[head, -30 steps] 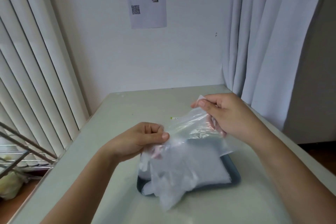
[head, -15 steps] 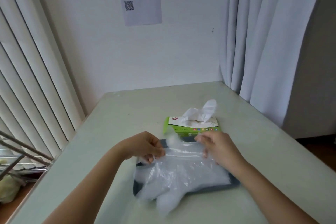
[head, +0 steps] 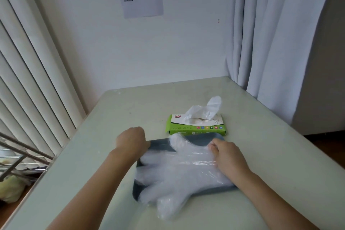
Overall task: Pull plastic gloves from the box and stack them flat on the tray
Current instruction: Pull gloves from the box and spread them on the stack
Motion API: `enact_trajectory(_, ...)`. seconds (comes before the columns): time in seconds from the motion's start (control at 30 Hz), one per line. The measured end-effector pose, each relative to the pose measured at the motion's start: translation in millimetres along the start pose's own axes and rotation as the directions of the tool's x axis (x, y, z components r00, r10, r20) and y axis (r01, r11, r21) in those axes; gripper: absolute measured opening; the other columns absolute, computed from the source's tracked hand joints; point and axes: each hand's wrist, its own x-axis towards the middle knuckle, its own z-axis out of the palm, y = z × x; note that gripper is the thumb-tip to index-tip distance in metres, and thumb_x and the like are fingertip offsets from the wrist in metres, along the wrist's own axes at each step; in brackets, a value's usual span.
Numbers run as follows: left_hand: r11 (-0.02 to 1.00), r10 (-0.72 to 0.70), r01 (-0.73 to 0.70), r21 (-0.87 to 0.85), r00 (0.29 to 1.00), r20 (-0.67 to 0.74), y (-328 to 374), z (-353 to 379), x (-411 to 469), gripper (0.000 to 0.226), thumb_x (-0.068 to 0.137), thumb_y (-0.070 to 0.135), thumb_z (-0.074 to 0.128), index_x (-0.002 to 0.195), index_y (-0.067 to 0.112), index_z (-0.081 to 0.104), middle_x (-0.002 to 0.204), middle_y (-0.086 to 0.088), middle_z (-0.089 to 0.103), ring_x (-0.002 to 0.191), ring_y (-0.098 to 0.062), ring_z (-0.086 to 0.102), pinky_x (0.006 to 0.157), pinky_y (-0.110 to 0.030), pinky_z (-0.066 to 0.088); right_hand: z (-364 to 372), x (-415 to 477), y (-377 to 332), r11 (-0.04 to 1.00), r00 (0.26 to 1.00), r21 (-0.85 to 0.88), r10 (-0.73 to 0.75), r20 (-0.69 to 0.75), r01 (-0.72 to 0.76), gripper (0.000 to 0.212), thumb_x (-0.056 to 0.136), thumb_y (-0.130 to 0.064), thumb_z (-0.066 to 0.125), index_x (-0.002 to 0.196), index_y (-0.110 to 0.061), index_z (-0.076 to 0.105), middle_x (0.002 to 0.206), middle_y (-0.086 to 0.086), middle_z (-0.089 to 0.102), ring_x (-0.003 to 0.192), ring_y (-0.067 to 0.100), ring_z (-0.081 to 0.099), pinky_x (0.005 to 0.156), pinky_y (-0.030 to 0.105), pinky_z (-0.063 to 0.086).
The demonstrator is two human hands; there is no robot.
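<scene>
Clear plastic gloves [head: 179,172] lie flat on the dark tray [head: 160,144], fingers pointing to the near left.
Their long axis slants from the cuff under the right hand [head: 226,157], whose curled fingers pinch it, to filmy, crinkled fingertips that overhang the tray's near edge onto the tabletop [head: 270,155]. The left hand [head: 131,141] is curled at the tray's far-left corner; I cannot tell if it grips anything. Just behind the tray stands the green box [head: 196,129], one glove poking out.

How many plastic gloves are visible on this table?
2 show plainly: an upright glove sticking out of the green box, and a flat glove spread over the tray, fingers past its near edge. More may lie hidden under it and inside the box.
</scene>
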Motion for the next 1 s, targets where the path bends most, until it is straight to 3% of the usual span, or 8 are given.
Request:
enact_trajectory(0.17, 0.914, 0.290, -0.322, -0.248, 0.944, -0.157, 48.4, 7.4, -33.3, 0.038, 0.099, 0.033, 0.045, 0.133, 0.018, 0.050, 0.133, -0.002, 0.055, 0.120, -0.020, 0.053, 0.096, -0.028, 0.040, 0.4, 0.6, -0.4, 1.000, 1.000, 0.002, -0.001, -0.006, 0.001, 0.021, 0.099, -0.023, 0.042, 0.095, -0.016, 0.061, 0.096, 0.005, 0.067, 0.086, 0.029, 0.059, 0.069, 0.033, 0.043)
enact_trajectory(0.27, 0.844, 0.475, -0.474, -0.252, 0.878, -0.062, 72.8, 31.2, -50.3, 0.057, 0.102, 0.039, 0.038, 0.152, 0.016, 0.024, 0.157, -0.002, 0.028, 0.143, -0.017, 0.025, 0.114, -0.026, 0.016, 1.1, 1.9, 0.4, 1.000, 1.000, 0.029, -0.006, -0.015, 0.007, 0.020, 0.099, -0.025, 0.044, 0.093, -0.016, 0.061, 0.095, 0.007, 0.068, 0.087, 0.030, 0.060, 0.069, 0.033, 0.044)
enact_trajectory(0.37, 0.848, 0.516, -0.488, -0.207, 0.850, 0.107, 80.8, 59.4, -50.4, 0.074, 0.099, 0.054, 0.023, 0.153, 0.013, -0.006, 0.162, -0.001, -0.005, 0.148, -0.015, -0.009, 0.117, -0.032, -0.009, 1.4, 3.0, 0.5, 0.999, 1.000, 0.040, 0.012, -0.013, -0.011, 0.020, 0.098, -0.026, 0.045, 0.089, -0.014, 0.060, 0.092, 0.008, 0.067, 0.086, 0.030, 0.060, 0.070, 0.035, 0.046)
enact_trajectory(0.53, 0.868, 0.495, -0.464, -0.175, 0.838, 0.229, 79.1, 79.1, -45.5, 0.087, 0.094, 0.066, 0.021, 0.152, 0.012, -0.014, 0.159, 0.000, -0.019, 0.146, -0.017, -0.020, 0.118, -0.047, -0.012, 2.3, 0.4, 1.0, 0.993, 0.998, 0.117, 0.035, -0.056, -0.028, 0.017, 0.095, -0.030, 0.053, 0.086, -0.016, 0.047, 0.084, 0.005, 0.062, 0.081, 0.029, 0.058, 0.069, 0.036, 0.047)
enact_trajectory(0.7, 0.870, 0.493, -0.470, -0.152, 0.839, 0.230, 81.2, 79.2, -44.5, 0.089, 0.093, 0.068, 0.022, 0.152, 0.012, -0.014, 0.159, -0.002, -0.020, 0.146, -0.019, -0.021, 0.118, -0.050, -0.010, -6.0, -8.1, -7.3, 0.964, 0.901, 0.121, -0.171, -0.398, 0.236, 0.020, 0.085, -0.011, 0.067, 0.100, -0.009, 0.053, 0.098, 0.002, 0.055, 0.091, 0.023, 0.055, 0.076, 0.026, 0.040)
enact_trajectory(0.77, 0.869, 0.495, -0.475, -0.141, 0.840, 0.220, 81.5, 80.1, -44.8, 0.088, 0.094, 0.066, 0.022, 0.152, 0.011, -0.013, 0.159, -0.002, -0.020, 0.146, -0.020, -0.020, 0.118, -0.051, -0.009, -5.2, -14.0, -15.7, 0.929, 0.911, 0.138, -0.294, -0.289, 0.344, 0.023, 0.090, -0.006, 0.054, 0.113, -0.009, 0.058, 0.113, 0.003, 0.060, 0.106, 0.022, 0.056, 0.087, 0.021, 0.039)
enact_trajectory(0.87, 0.861, 0.508, -0.495, -0.114, 0.838, 0.202, 81.5, 80.5, -44.1, 0.083, 0.096, 0.061, 0.024, 0.152, 0.013, -0.013, 0.160, -0.005, -0.019, 0.146, -0.021, -0.019, 0.117, -0.050, -0.008, 7.2, -26.3, -23.6, 0.922, 0.919, 0.254, -0.344, 0.191, 0.293, 0.044, 0.101, -0.010, 0.037, 0.145, -0.012, 0.037, 0.150, -0.001, 0.038, 0.138, 0.010, 0.033, 0.105, 0.009, 0.018)
enact_trajectory(1.0, 0.861, 0.507, -0.490, -0.133, 0.840, 0.191, 74.9, 79.7, -45.7, 0.089, 0.093, 0.065, 0.027, 0.152, 0.013, -0.015, 0.159, -0.004, -0.019, 0.146, -0.017, -0.019, 0.118, -0.044, -0.010, 14.9, -25.0, -16.2, 0.948, 0.872, -0.043, -0.270, 0.408, 0.314, 0.054, 0.105, -0.021, 0.022, 0.153, -0.021, -0.003, 0.161, 0.002, -0.003, 0.148, 0.016, -0.003, 0.118, 0.028, -0.001)
